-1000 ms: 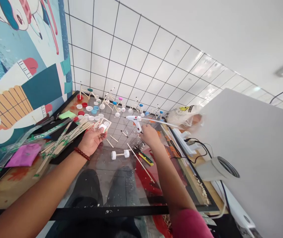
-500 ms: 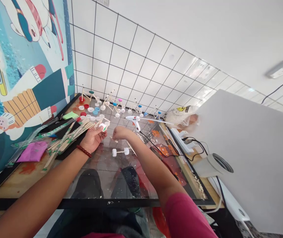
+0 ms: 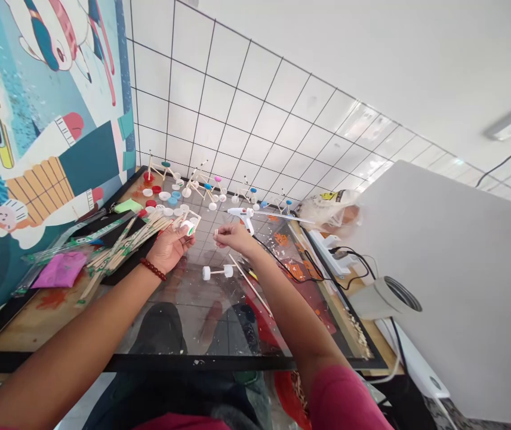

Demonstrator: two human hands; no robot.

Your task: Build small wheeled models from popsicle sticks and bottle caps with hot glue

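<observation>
My left hand (image 3: 171, 247) is closed on a white bottle cap (image 3: 188, 227) with a green mark. Short wooden sticks (image 3: 197, 221) join onto it at the top. To its right, my right hand (image 3: 234, 238) pinches a small pale piece of wood (image 3: 215, 235) between thumb and fingers, apart from the cap. Below both hands lies a stick axle with white cap wheels (image 3: 227, 272). A long thin wooden stick (image 3: 251, 285) rests beside my right forearm. Just behind my right hand sits a white glue gun (image 3: 243, 213) with a clear glue stick in its back.
Wooden sticks (image 3: 121, 245) lie heaped at left, near a pink packet (image 3: 61, 270). Loose caps (image 3: 165, 196) and stick-and-cap models (image 3: 208, 188) line the back. A black cable (image 3: 277, 263) crosses toward a power strip (image 3: 329, 254) at right. Wood scraps dot the glass tabletop (image 3: 184, 334).
My right hand has risen and moved right, away from the axle, with the small piece now showing at its fingertips. More of the long stick is uncovered. My left hand has barely moved.
</observation>
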